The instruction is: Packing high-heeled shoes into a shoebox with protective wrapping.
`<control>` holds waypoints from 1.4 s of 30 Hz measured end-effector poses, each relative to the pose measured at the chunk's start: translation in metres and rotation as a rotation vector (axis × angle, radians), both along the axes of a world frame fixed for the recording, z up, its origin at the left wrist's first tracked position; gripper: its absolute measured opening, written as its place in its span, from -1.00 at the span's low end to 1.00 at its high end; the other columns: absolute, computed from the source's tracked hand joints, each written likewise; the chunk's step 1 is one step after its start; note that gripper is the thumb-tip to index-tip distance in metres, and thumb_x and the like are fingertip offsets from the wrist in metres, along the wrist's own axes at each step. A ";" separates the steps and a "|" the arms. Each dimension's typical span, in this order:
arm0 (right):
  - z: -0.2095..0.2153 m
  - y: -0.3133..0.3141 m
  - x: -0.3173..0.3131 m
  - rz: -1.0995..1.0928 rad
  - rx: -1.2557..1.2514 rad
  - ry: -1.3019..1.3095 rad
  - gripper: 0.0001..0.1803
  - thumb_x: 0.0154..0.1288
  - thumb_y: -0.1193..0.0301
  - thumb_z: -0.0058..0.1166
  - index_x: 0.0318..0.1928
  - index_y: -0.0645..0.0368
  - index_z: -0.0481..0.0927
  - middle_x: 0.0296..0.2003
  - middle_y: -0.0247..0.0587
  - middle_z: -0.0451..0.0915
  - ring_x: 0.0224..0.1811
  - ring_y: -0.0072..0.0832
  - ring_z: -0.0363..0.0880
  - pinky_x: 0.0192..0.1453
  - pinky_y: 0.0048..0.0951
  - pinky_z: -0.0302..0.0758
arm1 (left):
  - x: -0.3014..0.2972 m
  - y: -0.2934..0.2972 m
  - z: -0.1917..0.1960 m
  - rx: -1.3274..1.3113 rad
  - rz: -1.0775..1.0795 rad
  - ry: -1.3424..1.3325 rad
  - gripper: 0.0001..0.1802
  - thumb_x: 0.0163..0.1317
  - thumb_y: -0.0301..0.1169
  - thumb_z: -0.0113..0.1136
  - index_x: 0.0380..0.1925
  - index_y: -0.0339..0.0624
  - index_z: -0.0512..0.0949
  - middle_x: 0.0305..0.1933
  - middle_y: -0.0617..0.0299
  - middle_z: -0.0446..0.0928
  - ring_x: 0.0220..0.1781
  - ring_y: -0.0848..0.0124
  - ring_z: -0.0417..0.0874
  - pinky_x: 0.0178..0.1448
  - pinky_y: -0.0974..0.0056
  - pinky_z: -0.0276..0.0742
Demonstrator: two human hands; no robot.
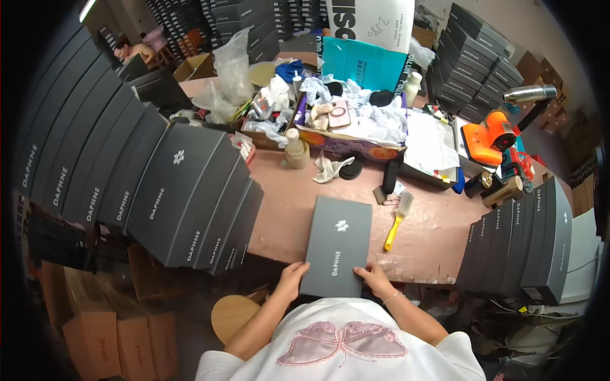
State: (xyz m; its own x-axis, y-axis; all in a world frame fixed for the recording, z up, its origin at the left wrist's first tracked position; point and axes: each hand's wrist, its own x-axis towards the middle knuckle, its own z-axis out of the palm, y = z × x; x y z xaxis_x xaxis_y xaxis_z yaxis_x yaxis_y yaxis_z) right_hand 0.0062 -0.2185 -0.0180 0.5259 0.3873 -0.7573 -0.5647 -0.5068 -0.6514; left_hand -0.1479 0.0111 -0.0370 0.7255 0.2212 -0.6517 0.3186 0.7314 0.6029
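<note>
A dark grey shoebox (pixel 338 238), lid on, lies at the near edge of the pinkish table (pixel 279 190), its near end close to my body. My left hand (pixel 293 278) grips the box's left side near the front. On the opposite side my right hand (pixel 376 279) holds it with the thumb on the lid; the other fingers are mostly hidden. To the right of the box rests a brush (pixel 398 222) with a yellow handle. Beyond it are a round black lid (pixel 350 168), a crumpled cloth (pixel 329 168) and a cream bottle (pixel 296 151).
Stacked grey shoeboxes rise at the left (pixel 181 190) and right (pixel 524 244). Across the back stand a carton of crumpled white paper (pixel 381 120), a teal box (pixel 359 63) and an orange device (pixel 486 140). Brown cartons (pixel 95 343) and a round stool (pixel 234 319) are below the table.
</note>
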 end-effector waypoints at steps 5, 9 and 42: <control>0.027 0.001 0.056 -0.201 0.250 0.096 -0.67 0.16 0.21 0.30 -0.34 0.12 0.43 -0.50 -0.41 0.43 -0.56 -0.66 0.37 -0.53 -0.60 0.34 | 0.050 0.009 0.053 -0.186 -0.029 0.288 -0.40 0.20 -0.05 0.23 0.10 -0.25 0.42 0.09 0.13 0.45 0.17 0.29 0.38 0.23 0.17 0.26; 0.007 -0.005 0.065 -0.234 0.376 0.358 -0.72 0.26 0.24 0.20 -0.23 0.16 0.45 -0.48 -0.43 0.45 -0.49 -0.66 0.45 -0.44 -0.62 0.45 | 0.081 0.023 0.050 -0.011 -0.111 0.054 -0.33 0.24 -0.09 0.21 0.21 -0.31 0.31 0.20 0.05 0.36 0.18 0.18 0.42 0.23 0.20 0.34; 0.066 0.046 -0.011 0.267 0.418 -0.225 -0.82 0.25 0.43 0.10 -0.19 0.28 0.57 -0.34 -0.21 0.60 -0.29 -0.40 0.59 -0.18 -0.39 0.53 | 0.086 0.028 -0.014 1.377 -0.914 -0.600 -0.62 0.00 -0.39 0.24 -0.13 -0.20 0.45 -0.07 0.03 0.47 0.14 0.09 0.42 0.46 -0.11 -0.01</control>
